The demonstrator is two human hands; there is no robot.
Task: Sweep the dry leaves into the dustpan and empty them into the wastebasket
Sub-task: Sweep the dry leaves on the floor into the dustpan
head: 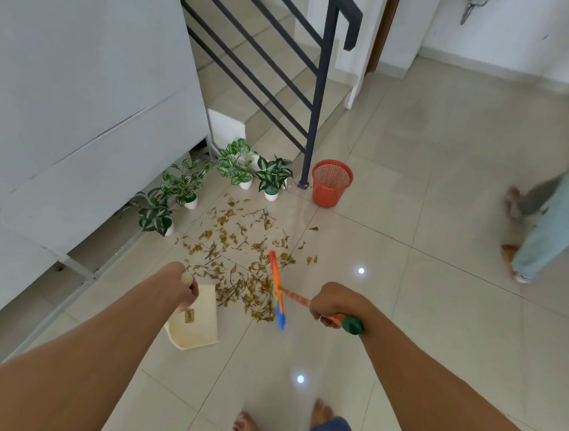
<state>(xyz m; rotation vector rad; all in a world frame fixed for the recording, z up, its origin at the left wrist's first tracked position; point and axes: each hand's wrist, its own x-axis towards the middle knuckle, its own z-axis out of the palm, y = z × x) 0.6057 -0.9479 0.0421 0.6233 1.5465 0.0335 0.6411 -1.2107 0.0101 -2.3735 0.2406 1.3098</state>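
Pale tiled floor (403, 320), glossy, with two bright light spots reflected on it. Staircase with a dark railing (319, 95) climbs at the back; large white panel (85, 89) fills the left side.

A second person (553, 222) in light trousers stands at the right edge, barefoot, blurred.

Four potted plants (236, 166) in white pots line the foot of the panel and stairs. Orange wastebasket (331, 183) stands upright just beside the railing post, to the right of the plants.

Dry leaves (241, 262) and thin twigs are scattered over the tiles between the plants and the sweeper, well short of the wastebasket.

Cream dustpan (198, 323) rests on the floor, its mouth facing the near edge of the leaves. Left hand (182, 287) has its fingers wrapped around the dustpan's upright handle, knob showing above the fist.

Broom (277, 289), orange and blue head, blurred, sits at the right edge of the pile. Right hand (333, 305) is closed around its orange handle near the green end cap.

Sweeper's bare feet show at bottom.
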